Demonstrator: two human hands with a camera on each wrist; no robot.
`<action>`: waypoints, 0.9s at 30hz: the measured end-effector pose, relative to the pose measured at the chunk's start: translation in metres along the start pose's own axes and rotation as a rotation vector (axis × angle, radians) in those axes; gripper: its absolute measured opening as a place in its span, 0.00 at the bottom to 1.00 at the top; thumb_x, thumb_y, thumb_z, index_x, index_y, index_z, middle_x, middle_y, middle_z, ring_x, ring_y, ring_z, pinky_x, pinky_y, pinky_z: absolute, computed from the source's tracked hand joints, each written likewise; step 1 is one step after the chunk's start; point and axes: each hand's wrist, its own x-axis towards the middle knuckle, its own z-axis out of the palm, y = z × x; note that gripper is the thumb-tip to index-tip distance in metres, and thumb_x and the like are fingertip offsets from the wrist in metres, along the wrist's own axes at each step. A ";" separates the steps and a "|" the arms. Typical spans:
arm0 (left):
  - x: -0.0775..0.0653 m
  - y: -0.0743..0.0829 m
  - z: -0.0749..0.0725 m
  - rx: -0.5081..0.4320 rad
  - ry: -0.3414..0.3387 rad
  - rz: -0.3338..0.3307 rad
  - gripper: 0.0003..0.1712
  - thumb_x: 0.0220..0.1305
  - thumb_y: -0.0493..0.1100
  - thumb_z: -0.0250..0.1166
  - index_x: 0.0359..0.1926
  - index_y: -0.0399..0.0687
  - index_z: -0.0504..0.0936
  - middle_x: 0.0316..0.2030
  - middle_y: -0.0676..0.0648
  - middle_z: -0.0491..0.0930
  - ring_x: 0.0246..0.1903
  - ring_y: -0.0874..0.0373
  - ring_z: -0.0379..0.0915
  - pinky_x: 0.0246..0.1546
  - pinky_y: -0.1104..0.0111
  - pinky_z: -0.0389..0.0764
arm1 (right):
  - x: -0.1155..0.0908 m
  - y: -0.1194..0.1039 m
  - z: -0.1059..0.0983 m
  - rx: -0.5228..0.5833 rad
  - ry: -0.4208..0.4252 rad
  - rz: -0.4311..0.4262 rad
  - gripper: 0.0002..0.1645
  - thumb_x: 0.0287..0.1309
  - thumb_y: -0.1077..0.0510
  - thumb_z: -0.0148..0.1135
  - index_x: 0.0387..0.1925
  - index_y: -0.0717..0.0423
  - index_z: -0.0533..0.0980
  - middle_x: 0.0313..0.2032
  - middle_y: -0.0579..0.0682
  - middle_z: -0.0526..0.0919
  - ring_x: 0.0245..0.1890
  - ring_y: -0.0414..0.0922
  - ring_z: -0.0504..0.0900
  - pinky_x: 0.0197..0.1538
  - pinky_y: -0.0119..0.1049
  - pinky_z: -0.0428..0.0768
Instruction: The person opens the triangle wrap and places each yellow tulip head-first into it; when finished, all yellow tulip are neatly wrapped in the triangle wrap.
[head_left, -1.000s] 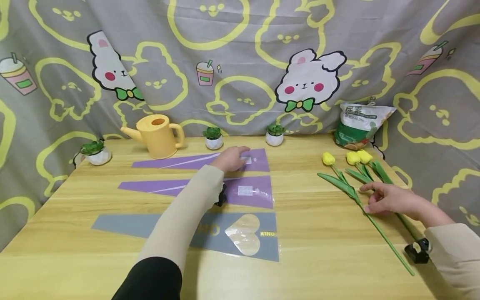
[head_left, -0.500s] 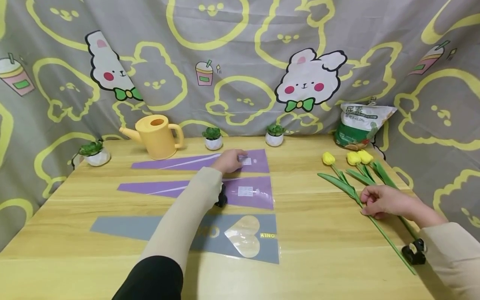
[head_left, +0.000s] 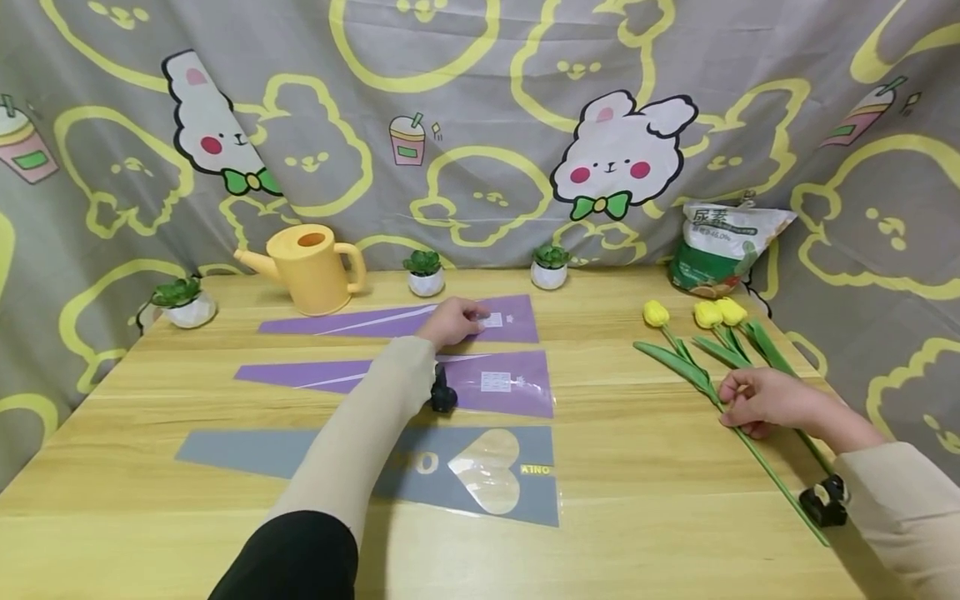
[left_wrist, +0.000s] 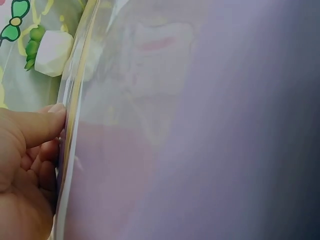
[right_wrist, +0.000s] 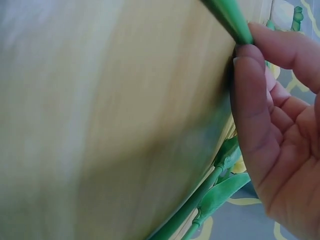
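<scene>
My left hand (head_left: 452, 322) is over the farthest purple flower sleeve (head_left: 517, 321), thumb and curled fingers pinching its film near the white printed square. The sleeve's clear and purple film (left_wrist: 210, 125) fills most of the left wrist view. Nearer lie a second purple flower sleeve (head_left: 525, 392) and a grey flower sleeve (head_left: 536, 496) with a clear heart window. On the right, my right hand (head_left: 772, 404) pinches the green stem of the nearest yellow tulip (head_left: 656, 314) between thumb and index finger. Two more yellow tulips (head_left: 718, 313) lie beside it, their stems partly under the hand.
A yellow watering can (head_left: 309, 271) stands at the back left. Small potted succulents (head_left: 426, 279) line the back edge. A green and white bag (head_left: 723, 250) stands at the back right, before a patterned curtain (head_left: 495, 83).
My left index finger has bent from an outstretched pose on the far sleeve. My right fingers have closed together on the tulip stem. The view has shifted slightly.
</scene>
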 end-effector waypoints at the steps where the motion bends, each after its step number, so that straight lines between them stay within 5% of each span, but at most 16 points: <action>1: 0.000 0.000 0.000 -0.012 0.003 -0.007 0.16 0.60 0.37 0.62 0.50 0.45 0.81 0.34 0.46 0.74 0.34 0.56 0.66 0.35 0.71 0.68 | 0.000 0.000 0.000 -0.004 0.001 0.001 0.19 0.52 0.62 0.64 0.36 0.67 0.63 0.22 0.48 0.68 0.19 0.41 0.69 0.24 0.34 0.73; 13: 0.000 -0.001 0.000 -0.061 0.035 -0.043 0.14 0.61 0.37 0.62 0.48 0.45 0.82 0.33 0.46 0.76 0.35 0.56 0.68 0.38 0.70 0.69 | -0.002 -0.005 0.001 -0.097 0.037 -0.025 0.15 0.51 0.65 0.59 0.36 0.68 0.64 0.23 0.49 0.67 0.21 0.39 0.70 0.26 0.35 0.78; 21: -0.001 -0.002 0.003 -0.048 0.055 -0.041 0.13 0.60 0.36 0.62 0.47 0.45 0.83 0.48 0.45 0.81 0.55 0.53 0.71 0.58 0.64 0.68 | 0.000 -0.011 -0.006 -0.002 0.034 -0.076 0.15 0.56 0.66 0.52 0.41 0.72 0.61 0.24 0.49 0.67 0.22 0.40 0.70 0.26 0.36 0.77; 27: -0.001 0.001 0.004 0.016 0.092 0.012 0.12 0.59 0.36 0.63 0.44 0.41 0.84 0.45 0.42 0.81 0.50 0.50 0.72 0.56 0.63 0.69 | 0.005 -0.021 -0.009 0.041 0.147 -0.091 0.21 0.59 0.65 0.51 0.49 0.75 0.59 0.29 0.49 0.70 0.29 0.38 0.76 0.35 0.38 0.81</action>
